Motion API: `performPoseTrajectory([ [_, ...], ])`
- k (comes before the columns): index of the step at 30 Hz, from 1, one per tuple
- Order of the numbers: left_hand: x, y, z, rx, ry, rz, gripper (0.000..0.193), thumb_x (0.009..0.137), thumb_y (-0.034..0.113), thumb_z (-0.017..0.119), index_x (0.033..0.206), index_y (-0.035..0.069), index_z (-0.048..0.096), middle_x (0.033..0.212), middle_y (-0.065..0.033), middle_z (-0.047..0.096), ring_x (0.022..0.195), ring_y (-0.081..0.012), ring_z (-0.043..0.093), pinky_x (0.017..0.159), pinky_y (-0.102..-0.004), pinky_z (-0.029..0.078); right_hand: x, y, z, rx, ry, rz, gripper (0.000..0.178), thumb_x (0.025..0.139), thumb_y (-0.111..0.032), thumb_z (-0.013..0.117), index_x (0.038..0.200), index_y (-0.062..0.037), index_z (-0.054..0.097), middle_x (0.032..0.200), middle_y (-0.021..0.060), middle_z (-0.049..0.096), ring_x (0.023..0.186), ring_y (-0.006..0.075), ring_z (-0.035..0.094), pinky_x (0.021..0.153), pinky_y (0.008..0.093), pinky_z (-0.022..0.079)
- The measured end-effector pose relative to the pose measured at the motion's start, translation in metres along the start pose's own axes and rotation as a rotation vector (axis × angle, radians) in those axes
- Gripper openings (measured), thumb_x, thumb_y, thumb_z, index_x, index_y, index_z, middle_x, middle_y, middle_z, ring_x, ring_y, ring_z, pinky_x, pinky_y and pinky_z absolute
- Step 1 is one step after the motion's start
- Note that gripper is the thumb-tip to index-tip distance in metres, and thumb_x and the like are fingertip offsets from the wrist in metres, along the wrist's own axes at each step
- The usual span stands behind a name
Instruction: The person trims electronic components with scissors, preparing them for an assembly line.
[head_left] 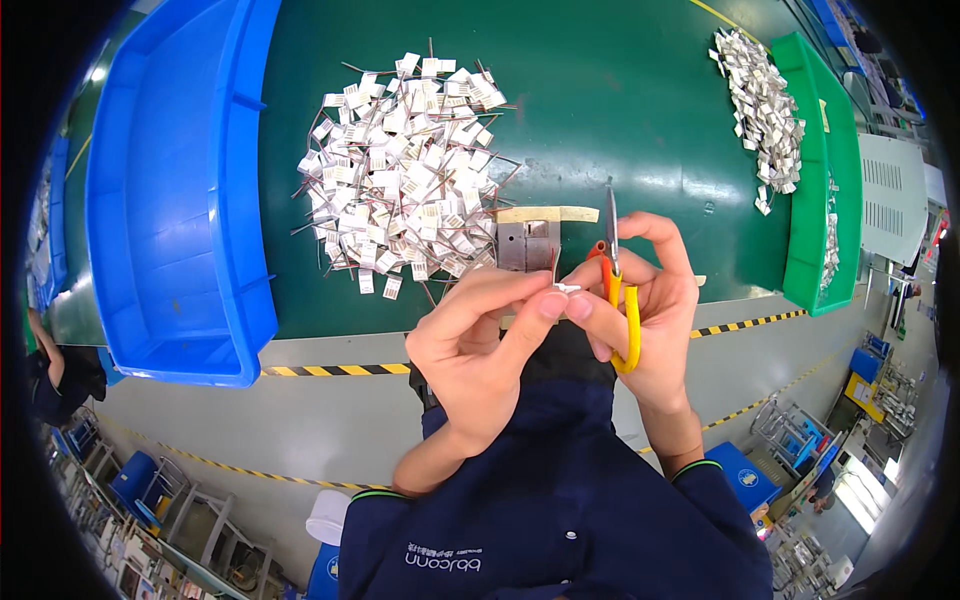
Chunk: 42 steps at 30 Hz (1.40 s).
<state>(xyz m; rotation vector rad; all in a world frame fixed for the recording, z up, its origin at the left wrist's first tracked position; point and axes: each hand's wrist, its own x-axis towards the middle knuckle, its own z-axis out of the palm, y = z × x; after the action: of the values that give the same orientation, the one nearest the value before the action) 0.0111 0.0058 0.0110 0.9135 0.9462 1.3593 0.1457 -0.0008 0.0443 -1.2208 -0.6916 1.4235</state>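
Close in front of my body, my left hand [485, 345] pinches a small white connector [567, 289] with a short thin wire rising from it. My right hand [650, 310] grips scissors [613, 235] with yellow and orange handles, the blades pointing away from me. The right thumb tip also meets the connector, so both hands touch it. Just beyond my fingers, a grey metal block [514, 248] sits at the table's near edge with a tan strip [575, 214] across it. To its left lies a large pile of white tagged pieces with dark wires [400, 175].
A big blue tray [165, 200] stands on the green table [620, 120] at the left. At the far right, another white pile [757, 110] lies beside a green bin [810, 240]. Striped tape marks the floor below the table edge. At far left a person's arm [48, 345] shows.
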Motion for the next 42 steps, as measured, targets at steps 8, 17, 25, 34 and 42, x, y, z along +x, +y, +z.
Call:
performPoseTrajectory([
  [8, 0.002, 0.003, 0.005, -0.15, 0.015, -0.141, 0.013, 0.08, -0.011, 0.062, 0.093, -0.009, 0.062, 0.094, -0.0142, 0.062, 0.085, -0.0159, 0.06, 0.076, -0.0267, 0.05, 0.006, -0.001, -0.005, -0.022, -0.056, 0.002, 0.051, 0.075, 0.011, 0.067, 0.116, -0.0009, 0.038, 0.08, 0.0115, 0.065, 0.064, 0.0069, 0.06, 0.051, 0.0158, 0.041],
  [17, 0.002, 0.003, 0.006, -0.182, 0.046, -0.161, 0.009, 0.08, -0.008, 0.061, 0.089, -0.009, 0.061, 0.09, -0.0134, 0.062, 0.083, -0.0155, 0.06, 0.076, -0.0267, 0.05, 0.009, 0.001, -0.01, -0.114, -0.128, -0.042, 0.052, 0.073, 0.01, 0.069, 0.113, -0.0007, 0.038, 0.08, 0.0096, 0.064, 0.072, 0.0072, 0.062, 0.062, 0.017, 0.045],
  [25, 0.004, 0.01, 0.002, -0.162, 0.03, -0.16, 0.009, 0.08, -0.009, 0.062, 0.089, -0.009, 0.061, 0.087, -0.0131, 0.062, 0.081, -0.015, 0.059, 0.074, -0.0261, 0.049, 0.007, -0.002, -0.007, -0.162, -0.156, -0.038, 0.052, 0.072, 0.011, 0.07, 0.112, -0.001, 0.039, 0.078, 0.0077, 0.063, 0.072, 0.0073, 0.062, 0.062, 0.0173, 0.046],
  [34, 0.002, 0.014, -0.003, -0.152, -0.008, -0.179, 0.01, 0.079, -0.01, 0.062, 0.088, -0.008, 0.061, 0.085, -0.0122, 0.062, 0.077, -0.0138, 0.058, 0.071, -0.0253, 0.047, 0.012, -0.008, -0.01, -0.145, -0.227, 0.048, 0.055, 0.069, 0.013, 0.069, 0.113, -0.0005, 0.039, 0.076, 0.0079, 0.063, 0.07, 0.0082, 0.063, 0.062, 0.0177, 0.046],
  [42, -0.002, 0.018, -0.003, -0.243, -0.022, -0.214, 0.006, 0.079, -0.009, 0.062, 0.085, -0.007, 0.06, 0.082, -0.0108, 0.06, 0.073, -0.0122, 0.056, 0.067, -0.0235, 0.045, 0.029, -0.034, -0.03, -0.129, -0.543, 0.244, 0.04, 0.064, 0.006, 0.072, 0.1, 0.003, 0.053, 0.076, 0.0101, 0.065, 0.069, 0.0099, 0.064, 0.063, 0.0192, 0.046],
])
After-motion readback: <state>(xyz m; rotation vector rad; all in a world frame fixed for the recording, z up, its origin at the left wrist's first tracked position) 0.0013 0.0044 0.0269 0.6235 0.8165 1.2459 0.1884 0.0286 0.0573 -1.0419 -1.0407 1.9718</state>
